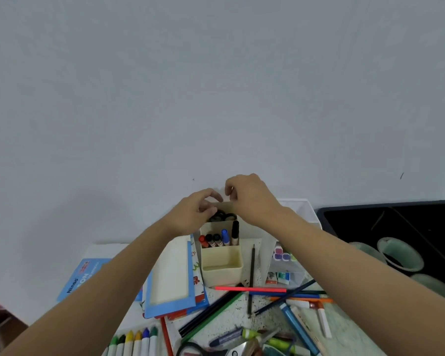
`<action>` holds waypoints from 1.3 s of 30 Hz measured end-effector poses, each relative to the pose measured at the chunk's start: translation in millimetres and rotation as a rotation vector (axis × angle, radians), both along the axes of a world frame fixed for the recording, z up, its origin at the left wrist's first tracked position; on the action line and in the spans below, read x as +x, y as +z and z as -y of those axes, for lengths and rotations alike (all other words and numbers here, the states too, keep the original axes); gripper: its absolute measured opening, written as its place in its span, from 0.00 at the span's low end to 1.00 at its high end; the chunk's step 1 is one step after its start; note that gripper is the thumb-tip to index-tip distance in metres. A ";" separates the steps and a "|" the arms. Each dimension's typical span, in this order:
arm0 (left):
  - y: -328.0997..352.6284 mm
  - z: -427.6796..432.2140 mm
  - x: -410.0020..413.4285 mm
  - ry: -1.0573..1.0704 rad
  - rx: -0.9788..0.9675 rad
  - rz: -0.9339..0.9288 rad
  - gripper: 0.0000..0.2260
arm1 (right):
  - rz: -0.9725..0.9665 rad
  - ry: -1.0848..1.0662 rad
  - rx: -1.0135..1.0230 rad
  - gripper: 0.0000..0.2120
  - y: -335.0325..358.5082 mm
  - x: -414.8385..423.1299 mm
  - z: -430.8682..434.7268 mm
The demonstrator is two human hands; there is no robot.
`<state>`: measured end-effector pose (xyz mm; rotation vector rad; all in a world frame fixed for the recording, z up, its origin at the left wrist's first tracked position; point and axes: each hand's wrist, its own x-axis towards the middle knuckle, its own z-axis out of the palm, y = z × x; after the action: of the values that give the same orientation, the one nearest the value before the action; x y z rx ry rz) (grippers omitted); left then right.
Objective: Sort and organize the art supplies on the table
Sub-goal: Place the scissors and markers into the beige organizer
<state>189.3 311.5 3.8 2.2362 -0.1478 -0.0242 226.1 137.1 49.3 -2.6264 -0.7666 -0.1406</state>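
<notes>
Both arms reach fwd over the mess to the back section of the cream organizer (221,271), which stands upright at the far edge of the table (344,330), against the wall. Left hand (199,209): fingers curled, thumb & fingertips closed on the black round things (224,216) that stick out of that back section. Prob pushing them down or straightening them so they sit below the rim. Can't tell what they are, maybe handles or rolls. Right hand (252,199): fingers curled down just over the back rim. Looks like it's steadying the organizer so it won't tip, but if it holds anything, can't tell, the fingertips are hidden.

Middle section holds the markers (220,238) caps up, red, black, blue, so like goes w/ like. Front section looks empty, likely kept for the next group.

Still loose: a dark pencil (252,268) just right of the organizer, a red pencil (249,289) lying across in front of it, more pencils & pens crossed over each other nearer the camera, crayons (136,343) in a row bottom left. Sorting is early to midway imo, most of the pile not yet touched

Risk: long pencils in the low front section may lean & spill, so taller back sections suit them better
</notes>
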 end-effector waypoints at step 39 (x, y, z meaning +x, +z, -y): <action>-85.7 0.6 -202.8 -0.032 0.072 -0.036 0.14 | -0.409 0.371 -0.003 0.09 -131.0 -159.1 50.6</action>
<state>-13.4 310.9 -81.9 2.3037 -0.1655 -0.0879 67.0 86.5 -81.7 -2.3456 -1.0746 0.4839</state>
